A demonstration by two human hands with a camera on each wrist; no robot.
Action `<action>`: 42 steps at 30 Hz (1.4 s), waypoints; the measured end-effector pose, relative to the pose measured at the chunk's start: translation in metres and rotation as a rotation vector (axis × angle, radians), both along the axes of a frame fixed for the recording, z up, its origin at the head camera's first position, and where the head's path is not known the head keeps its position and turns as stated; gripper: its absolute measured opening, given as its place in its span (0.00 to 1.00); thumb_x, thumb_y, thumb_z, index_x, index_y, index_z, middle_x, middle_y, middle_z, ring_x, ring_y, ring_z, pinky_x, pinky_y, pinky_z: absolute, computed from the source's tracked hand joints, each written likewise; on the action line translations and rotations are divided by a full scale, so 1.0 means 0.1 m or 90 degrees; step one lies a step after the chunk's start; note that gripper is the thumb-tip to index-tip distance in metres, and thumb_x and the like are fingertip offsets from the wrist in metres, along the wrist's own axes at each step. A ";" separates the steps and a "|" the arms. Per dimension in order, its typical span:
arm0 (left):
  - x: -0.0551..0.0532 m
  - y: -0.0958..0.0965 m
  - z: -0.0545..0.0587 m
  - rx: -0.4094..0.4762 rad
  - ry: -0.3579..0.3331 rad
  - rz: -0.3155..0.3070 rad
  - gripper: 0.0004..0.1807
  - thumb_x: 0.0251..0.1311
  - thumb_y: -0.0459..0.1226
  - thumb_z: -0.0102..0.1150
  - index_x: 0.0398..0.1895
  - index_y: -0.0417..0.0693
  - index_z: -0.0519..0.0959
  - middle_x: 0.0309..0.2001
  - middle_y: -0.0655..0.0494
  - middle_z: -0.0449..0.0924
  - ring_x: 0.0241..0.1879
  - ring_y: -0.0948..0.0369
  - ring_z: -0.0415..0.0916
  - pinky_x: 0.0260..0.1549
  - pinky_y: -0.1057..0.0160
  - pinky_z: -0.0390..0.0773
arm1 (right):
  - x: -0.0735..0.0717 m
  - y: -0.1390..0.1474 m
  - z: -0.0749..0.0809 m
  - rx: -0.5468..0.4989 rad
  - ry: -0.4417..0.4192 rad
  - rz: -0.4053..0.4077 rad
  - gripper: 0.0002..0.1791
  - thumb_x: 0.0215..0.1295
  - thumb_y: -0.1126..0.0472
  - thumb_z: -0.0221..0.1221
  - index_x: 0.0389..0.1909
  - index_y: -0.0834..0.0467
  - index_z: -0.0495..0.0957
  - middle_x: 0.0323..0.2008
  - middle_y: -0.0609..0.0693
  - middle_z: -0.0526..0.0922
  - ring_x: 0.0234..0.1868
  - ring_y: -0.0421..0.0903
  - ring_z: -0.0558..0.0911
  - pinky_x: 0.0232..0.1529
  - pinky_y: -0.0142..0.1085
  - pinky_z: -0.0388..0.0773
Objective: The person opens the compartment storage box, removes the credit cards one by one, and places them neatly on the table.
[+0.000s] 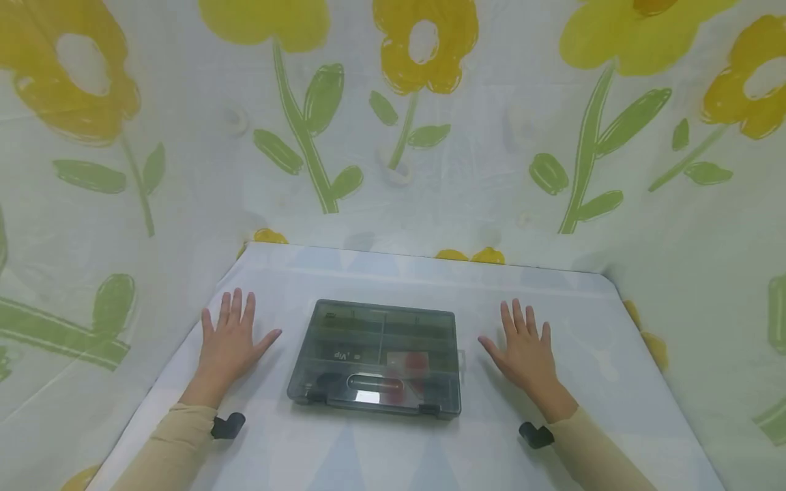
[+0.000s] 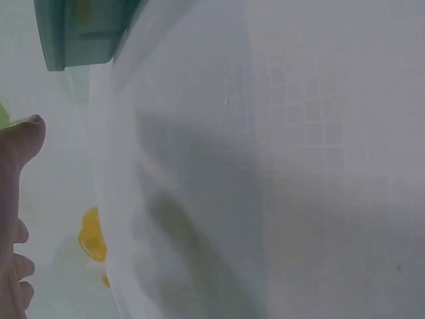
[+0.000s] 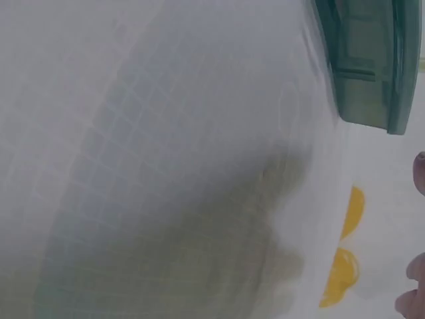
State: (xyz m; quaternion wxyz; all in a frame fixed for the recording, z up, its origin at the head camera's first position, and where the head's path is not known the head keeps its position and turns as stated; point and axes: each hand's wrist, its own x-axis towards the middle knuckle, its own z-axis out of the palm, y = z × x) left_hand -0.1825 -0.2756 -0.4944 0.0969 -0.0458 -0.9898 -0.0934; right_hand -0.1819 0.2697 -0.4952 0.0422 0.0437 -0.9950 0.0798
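Observation:
A dark translucent plastic compartment box (image 1: 353, 334) lies closed in the middle of the table, with a few red and pale pieces visible through its lid. To its left is my left hand (image 1: 230, 348), palm down, fingers straight and thumb spread toward the box. On the other side my right hand (image 1: 525, 354) is spread the same way, apart from the box. Neither hand holds anything. A corner of the box (image 2: 89, 30) appears at the top of the left wrist view, and its side (image 3: 364, 73) at the upper right of the right wrist view.
The table (image 1: 393, 273) is covered with a white cloth patterned with pale blue triangles. Curtains (image 1: 467, 164) printed with yellow flowers and green leaves hang behind the table and along both sides. A black wrist mount (image 1: 228, 426) sits at the left cuff, another (image 1: 536, 435) at the right.

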 end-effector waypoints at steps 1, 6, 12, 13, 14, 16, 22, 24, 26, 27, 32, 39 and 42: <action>0.00 0.01 0.01 -0.001 0.002 -0.002 0.52 0.67 0.60 0.56 0.78 0.29 0.51 0.77 0.25 0.43 0.77 0.33 0.37 0.71 0.25 0.30 | 0.01 0.00 0.01 -0.001 0.000 0.001 0.53 0.71 0.28 0.47 0.81 0.61 0.45 0.80 0.65 0.45 0.79 0.68 0.43 0.73 0.72 0.37; 0.00 0.05 0.05 0.001 0.017 -0.015 0.49 0.67 0.57 0.58 0.76 0.29 0.55 0.75 0.25 0.51 0.77 0.33 0.43 0.72 0.26 0.37 | 0.06 -0.02 0.03 -0.004 0.006 0.008 0.51 0.72 0.30 0.48 0.81 0.61 0.48 0.80 0.66 0.47 0.79 0.68 0.44 0.74 0.72 0.39; 0.02 0.10 0.06 -0.005 0.053 -0.020 0.47 0.65 0.54 0.62 0.74 0.29 0.60 0.70 0.26 0.61 0.73 0.33 0.53 0.71 0.27 0.47 | 0.11 -0.06 0.05 -0.009 0.011 0.009 0.51 0.71 0.30 0.50 0.80 0.61 0.50 0.79 0.66 0.50 0.79 0.68 0.46 0.74 0.70 0.42; 0.03 0.10 0.06 -0.004 0.060 -0.022 0.46 0.64 0.54 0.62 0.73 0.29 0.62 0.69 0.27 0.64 0.72 0.33 0.54 0.70 0.27 0.48 | 0.12 -0.06 0.06 -0.009 0.012 0.008 0.51 0.71 0.31 0.51 0.80 0.61 0.50 0.79 0.66 0.50 0.79 0.68 0.47 0.74 0.70 0.43; 0.03 0.11 0.06 -0.003 0.066 -0.023 0.44 0.65 0.53 0.62 0.72 0.29 0.63 0.67 0.27 0.66 0.71 0.33 0.56 0.70 0.28 0.50 | 0.13 -0.07 0.06 -0.009 0.014 0.009 0.50 0.71 0.31 0.51 0.80 0.61 0.51 0.78 0.67 0.52 0.78 0.68 0.49 0.74 0.70 0.44; 0.04 0.13 0.06 -0.001 0.075 -0.025 0.40 0.65 0.51 0.61 0.69 0.28 0.67 0.64 0.27 0.70 0.69 0.33 0.60 0.70 0.29 0.52 | 0.15 -0.09 0.07 -0.012 0.019 0.012 0.49 0.71 0.33 0.53 0.80 0.62 0.52 0.77 0.67 0.55 0.77 0.68 0.51 0.74 0.69 0.46; 0.09 0.18 0.06 0.026 0.095 -0.030 0.30 0.67 0.47 0.61 0.59 0.29 0.76 0.54 0.30 0.79 0.60 0.35 0.71 0.67 0.32 0.61 | 0.23 -0.17 0.11 -0.039 0.055 0.033 0.45 0.71 0.39 0.58 0.77 0.63 0.58 0.72 0.67 0.65 0.72 0.67 0.63 0.72 0.67 0.57; 0.10 0.21 0.06 0.047 0.098 -0.030 0.28 0.67 0.46 0.62 0.58 0.29 0.77 0.49 0.32 0.82 0.56 0.36 0.74 0.63 0.34 0.68 | 0.25 -0.20 0.11 -0.048 0.065 0.039 0.44 0.70 0.39 0.58 0.76 0.63 0.60 0.70 0.67 0.67 0.70 0.67 0.65 0.71 0.66 0.59; 0.12 0.25 0.07 0.070 0.097 -0.029 0.28 0.66 0.46 0.63 0.58 0.30 0.77 0.46 0.35 0.83 0.53 0.37 0.77 0.58 0.36 0.73 | 0.27 -0.23 0.11 -0.057 0.068 0.040 0.43 0.70 0.39 0.59 0.76 0.62 0.62 0.69 0.67 0.69 0.69 0.66 0.67 0.70 0.65 0.62; 0.12 0.27 0.07 0.079 0.096 -0.028 0.28 0.66 0.45 0.63 0.59 0.31 0.77 0.44 0.36 0.84 0.51 0.38 0.78 0.56 0.37 0.75 | 0.28 -0.24 0.11 -0.061 0.068 0.041 0.43 0.70 0.39 0.59 0.75 0.62 0.62 0.68 0.67 0.70 0.69 0.66 0.68 0.70 0.65 0.63; 0.15 0.37 0.10 0.107 0.076 -0.029 0.29 0.67 0.45 0.62 0.62 0.32 0.75 0.46 0.38 0.84 0.50 0.39 0.79 0.52 0.39 0.78 | 0.34 -0.33 0.11 -0.084 0.060 0.048 0.41 0.70 0.40 0.59 0.75 0.61 0.65 0.66 0.66 0.73 0.66 0.66 0.72 0.67 0.64 0.68; 0.21 0.51 0.15 0.129 0.023 -0.034 0.32 0.69 0.48 0.61 0.66 0.33 0.72 0.54 0.36 0.81 0.56 0.38 0.77 0.55 0.37 0.77 | 0.39 -0.45 0.12 -0.114 0.054 0.066 0.39 0.71 0.40 0.60 0.74 0.59 0.67 0.65 0.64 0.74 0.65 0.64 0.74 0.65 0.63 0.72; 0.23 0.55 0.16 0.136 0.001 -0.044 0.34 0.70 0.49 0.60 0.68 0.34 0.70 0.58 0.36 0.80 0.59 0.38 0.75 0.58 0.37 0.75 | 0.41 -0.49 0.11 -0.134 0.057 0.084 0.38 0.70 0.41 0.61 0.73 0.59 0.68 0.65 0.63 0.74 0.64 0.64 0.75 0.64 0.62 0.73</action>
